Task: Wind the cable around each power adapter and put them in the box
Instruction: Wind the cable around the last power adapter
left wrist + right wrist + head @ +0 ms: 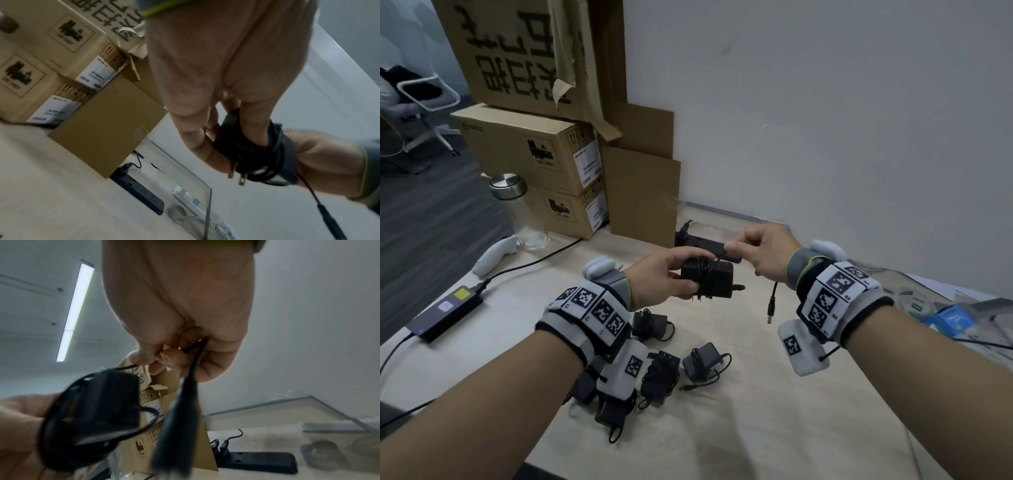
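Above the middle of the pale wooden table [774,394], the left hand [664,274] has its grip clamped on a black rectangular power adapter [717,279] with thin black cable [705,274] wound around it. The right hand [767,250] pinches the cable's free end. Several more black adapters [698,363] lie near the table's front edge. Stacked brown cardboard boxes [534,147] at the far left corner are closed.

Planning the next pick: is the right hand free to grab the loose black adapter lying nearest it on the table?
Probably not yet. The right hand pinches the thin black cable of the black adapter gripped by the left hand. The path to the loose black table adapter looks unobstructed.
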`<state>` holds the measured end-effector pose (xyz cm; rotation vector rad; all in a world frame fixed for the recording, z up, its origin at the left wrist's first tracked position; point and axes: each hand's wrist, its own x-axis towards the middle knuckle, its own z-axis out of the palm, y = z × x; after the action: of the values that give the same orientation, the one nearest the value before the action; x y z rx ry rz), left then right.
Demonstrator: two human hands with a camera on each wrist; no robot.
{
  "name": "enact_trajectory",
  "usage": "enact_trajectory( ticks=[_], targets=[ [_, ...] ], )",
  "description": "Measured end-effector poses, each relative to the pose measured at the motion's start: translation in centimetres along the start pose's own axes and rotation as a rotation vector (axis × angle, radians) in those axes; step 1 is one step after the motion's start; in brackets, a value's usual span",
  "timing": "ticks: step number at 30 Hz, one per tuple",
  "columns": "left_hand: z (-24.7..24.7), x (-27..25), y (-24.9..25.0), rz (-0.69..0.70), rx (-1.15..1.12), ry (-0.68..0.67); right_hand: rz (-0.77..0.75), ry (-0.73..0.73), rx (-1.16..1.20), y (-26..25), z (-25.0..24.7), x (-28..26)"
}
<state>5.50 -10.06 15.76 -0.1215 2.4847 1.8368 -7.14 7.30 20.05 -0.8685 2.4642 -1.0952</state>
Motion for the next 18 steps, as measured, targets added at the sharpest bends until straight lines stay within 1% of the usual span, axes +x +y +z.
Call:
enact_trajectory(
  ticks=[2,5,7,9,11,13,16,18],
  targets=[
    [0.1,-0.3,0.3,0.007,-0.118,-0.043,0.019,0.007,0.097,0.2,0.2,0.0],
    [0.2,-0.6,0.7,-0.014,-0.394,-0.118,0.035,0.005,0.227,0.4,0.6,-0.3],
    [0.5,-0.6,0.6,-0.005,-0.572,-0.126,0.065,-0.006,0.329,0.5,1.1,-0.5],
    [0.9,-0.5,0.5,0.007,-0.700,-0.094,0.118,-0.023,0.435,0.5,1.7,-0.7],
    [1.2,-0.4,0.3,0.010,-0.769,-0.054,0.160,-0.022,0.493,0.5,2.1,-0.9],
    [1.4,-0.4,0.2,0.010,-0.832,-0.017,0.177,-0.028,0.493,0.5,2.5,-1.1],
    [1.5,-0.1,0.2,0.025,-0.951,0.075,0.179,-0.044,0.471,0.7,3.3,-1.5],
    [1.6,0.2,0.5,0.033,-0.978,0.136,0.198,-0.050,0.459,0.8,3.8,-1.8]
  ],
)
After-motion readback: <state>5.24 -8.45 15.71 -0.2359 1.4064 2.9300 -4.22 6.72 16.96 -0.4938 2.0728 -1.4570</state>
